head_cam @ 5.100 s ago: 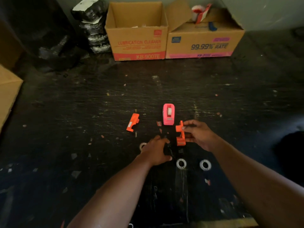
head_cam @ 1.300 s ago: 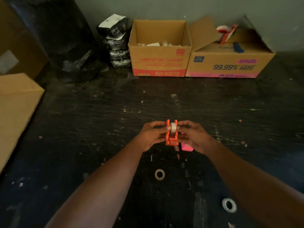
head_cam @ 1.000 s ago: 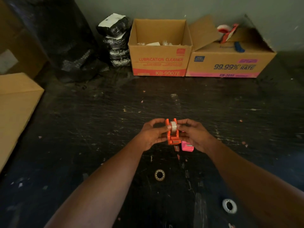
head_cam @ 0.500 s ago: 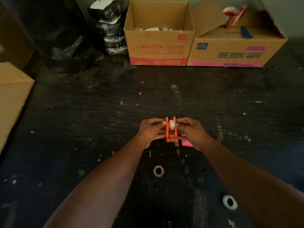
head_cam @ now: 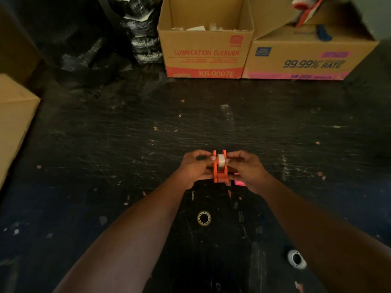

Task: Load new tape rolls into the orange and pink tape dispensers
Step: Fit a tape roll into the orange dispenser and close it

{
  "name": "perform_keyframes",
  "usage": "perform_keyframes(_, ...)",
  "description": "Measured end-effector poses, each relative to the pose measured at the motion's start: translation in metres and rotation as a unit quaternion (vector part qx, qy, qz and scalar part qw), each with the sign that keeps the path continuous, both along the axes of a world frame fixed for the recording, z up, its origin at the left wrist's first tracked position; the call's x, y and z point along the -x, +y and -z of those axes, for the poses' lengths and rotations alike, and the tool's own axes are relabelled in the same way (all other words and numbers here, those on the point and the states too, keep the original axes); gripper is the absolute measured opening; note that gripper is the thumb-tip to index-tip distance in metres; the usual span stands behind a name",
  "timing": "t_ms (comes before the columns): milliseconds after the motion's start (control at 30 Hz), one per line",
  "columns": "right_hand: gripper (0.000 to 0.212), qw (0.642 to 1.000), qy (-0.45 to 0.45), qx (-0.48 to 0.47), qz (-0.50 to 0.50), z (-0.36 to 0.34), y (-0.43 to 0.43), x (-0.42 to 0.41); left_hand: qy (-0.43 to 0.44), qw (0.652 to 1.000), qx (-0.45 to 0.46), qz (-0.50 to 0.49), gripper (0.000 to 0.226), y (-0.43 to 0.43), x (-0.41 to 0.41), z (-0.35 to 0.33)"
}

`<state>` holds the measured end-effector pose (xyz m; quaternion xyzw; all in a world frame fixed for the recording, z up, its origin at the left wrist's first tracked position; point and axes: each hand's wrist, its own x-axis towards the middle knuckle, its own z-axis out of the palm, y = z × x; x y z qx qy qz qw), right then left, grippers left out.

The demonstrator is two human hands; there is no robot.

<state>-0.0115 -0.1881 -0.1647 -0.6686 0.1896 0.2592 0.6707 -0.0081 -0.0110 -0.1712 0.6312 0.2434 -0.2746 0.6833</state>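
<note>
The orange tape dispenser (head_cam: pixel 220 173) is held upright above the dark table, with a clear tape roll (head_cam: pixel 221 161) sitting between its two side walls. My left hand (head_cam: pixel 195 169) grips its left side and my right hand (head_cam: pixel 247 170) grips its right side, fingertips at the roll. The pink tape dispenser (head_cam: pixel 238 182) lies on the table just behind my right hand, mostly hidden. A spare tape roll (head_cam: pixel 204 218) lies flat near the front, and a white roll (head_cam: pixel 296 259) lies at the lower right beside my forearm.
Two cardboard boxes stand at the back: an open one (head_cam: pixel 205 53) marked LUBRICATION CLEANER and one (head_cam: pixel 306 60) with flaps up. Black wrapped bundles (head_cam: pixel 143 39) sit left of them. Another cardboard box (head_cam: pixel 14 123) stands at the left edge. Small scraps dot the scratched table (head_cam: pixel 127 144).
Five seconds ago the orange dispenser lay in two parts; now both hands hold them together around a roll. Over the last second only the camera view has shifted.
</note>
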Motion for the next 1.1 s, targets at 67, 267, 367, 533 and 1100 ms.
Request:
perform_keyframes(67,0.021,1.000,0.005,-0.006,0.005,-0.001,-0.001,0.002,-0.003,1.000,-0.001,0.003,0.029,0.000,-0.001,-0.002)
perform_keyframes(267,0.022,1.000,0.014,-0.013,0.013,-0.007,0.000,0.008,0.003,1.000,-0.010,0.008,0.028,-0.003,0.004,-0.003)
perform_keyframes(367,0.022,1.000,0.002,-0.003,0.005,-0.007,-0.001,0.008,0.001,1.000,-0.012,0.027,0.025,0.000,0.005,-0.008)
perform_keyframes(533,0.021,1.000,-0.016,0.011,-0.007,-0.006,-0.002,0.005,-0.001,0.999,-0.004,0.040,0.022,0.001,0.004,-0.011)
perform_keyframes(1100,0.023,1.000,0.005,-0.018,0.001,-0.012,0.000,0.008,-0.013,0.999,0.028,0.016,0.024,0.000,0.004,-0.007)
